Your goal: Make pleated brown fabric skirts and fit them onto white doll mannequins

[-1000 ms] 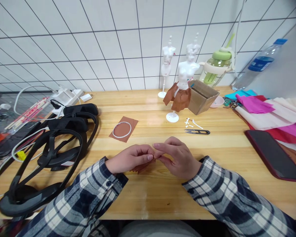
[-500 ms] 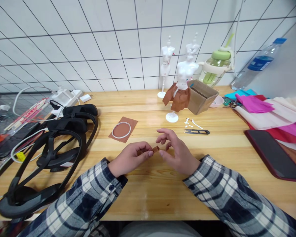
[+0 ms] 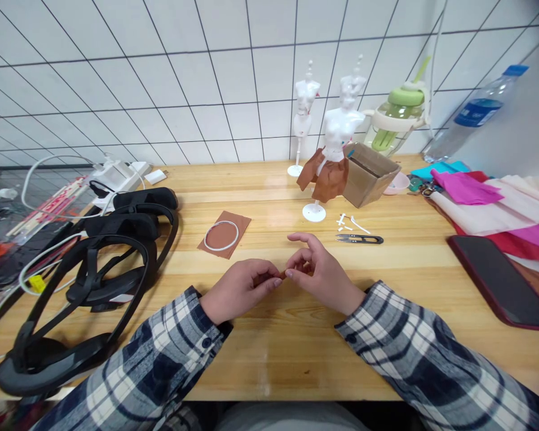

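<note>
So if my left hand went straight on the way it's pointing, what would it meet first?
Most likely your right hand, which is in line just past the small brown piece at the fingertips of your left hand. The depth between them is hard to judge.

One left hand (image 3: 237, 290) and one right hand (image 3: 326, 274) make two, with one small brown piece (image 3: 283, 275) between them. At the far side stand two white dress forms (image 3: 341, 127), one cardboard box (image 3: 363, 184), one pink bowl (image 3: 397, 184), one green-lidded cup (image 3: 399, 115) and one blue-capped bottle (image 3: 476, 112). Left, one hoop (image 3: 218, 249) on one brown square (image 3: 222, 235); right, one phone (image 3: 505, 284).
</note>
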